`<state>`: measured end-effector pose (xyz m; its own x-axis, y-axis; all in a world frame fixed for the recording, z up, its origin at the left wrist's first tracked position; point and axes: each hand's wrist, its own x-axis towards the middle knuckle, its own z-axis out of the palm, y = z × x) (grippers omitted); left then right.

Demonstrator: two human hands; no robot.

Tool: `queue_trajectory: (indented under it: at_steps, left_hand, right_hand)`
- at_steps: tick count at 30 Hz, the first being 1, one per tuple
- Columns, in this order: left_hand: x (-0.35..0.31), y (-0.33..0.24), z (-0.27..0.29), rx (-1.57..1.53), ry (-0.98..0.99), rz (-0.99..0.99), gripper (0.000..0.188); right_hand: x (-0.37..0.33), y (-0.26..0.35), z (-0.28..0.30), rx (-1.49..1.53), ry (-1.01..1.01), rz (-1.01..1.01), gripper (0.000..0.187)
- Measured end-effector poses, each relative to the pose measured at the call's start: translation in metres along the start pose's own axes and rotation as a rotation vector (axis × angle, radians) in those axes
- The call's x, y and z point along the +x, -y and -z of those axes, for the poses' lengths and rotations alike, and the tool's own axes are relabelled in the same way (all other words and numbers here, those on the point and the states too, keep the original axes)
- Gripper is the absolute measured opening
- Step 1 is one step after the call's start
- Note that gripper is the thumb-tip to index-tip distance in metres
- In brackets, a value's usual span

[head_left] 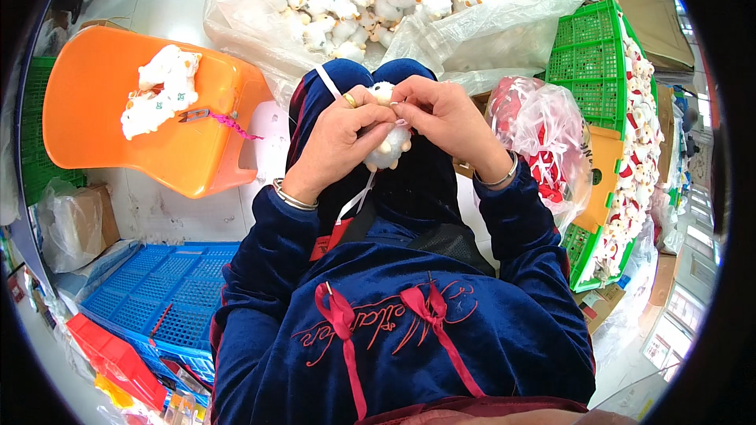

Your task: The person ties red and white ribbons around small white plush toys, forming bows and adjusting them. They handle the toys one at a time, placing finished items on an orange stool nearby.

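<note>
A small white plush toy [387, 151] rests upright at my lap, between my two hands, its head partly hidden by my fingers. My left hand [345, 135] is closed at the toy's neck, pinching a pale ribbon [327, 83] whose one end sticks out past the hand. Beside it, my right hand [457, 122] is also closed, thumb and forefinger pressed together on the ribbon at the neck. Another pale strip hangs below the toy over my lap. The exact loop or knot is hidden by the fingertips.
On my left stands an orange stool [87, 102] with several plush toys [161, 86] and small snips [194, 116] with a pink cord. Ahead lies a clear plastic bag [236, 12] heaped with toys. Right: red-filled bag [543, 142], green crate [587, 63]. Lower left: blue crate [169, 283].
</note>
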<state>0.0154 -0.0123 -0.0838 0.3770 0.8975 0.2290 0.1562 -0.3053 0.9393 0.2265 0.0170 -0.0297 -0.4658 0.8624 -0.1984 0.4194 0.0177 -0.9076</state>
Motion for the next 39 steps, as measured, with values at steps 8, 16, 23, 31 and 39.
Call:
queue_trajectory:
  at_steps: [8,16,23,31,39]
  left_hand:
    - [0.001,-0.002,-0.001,-0.017,0.000,0.041,0.015]
    - [0.000,-0.003,-0.002,-0.021,-0.021,0.041,0.013]
    - [0.000,-0.004,-0.002,-0.008,-0.035,0.025,0.012]
    - [-0.001,-0.003,-0.002,-0.005,-0.038,0.037,0.013]
    - [-0.002,-0.001,-0.002,-0.006,-0.035,0.036,0.015]
  right_hand:
    - [0.002,-0.006,0.003,0.143,0.041,-0.047,0.008]
    - [-0.005,-0.010,0.010,0.341,0.050,-0.115,0.012]
    - [-0.003,-0.011,0.012,0.231,0.029,-0.100,0.013]
    - [-0.007,-0.016,0.030,0.380,0.183,-0.236,0.010]
    - [-0.006,-0.020,0.034,0.432,0.306,-0.358,0.016]
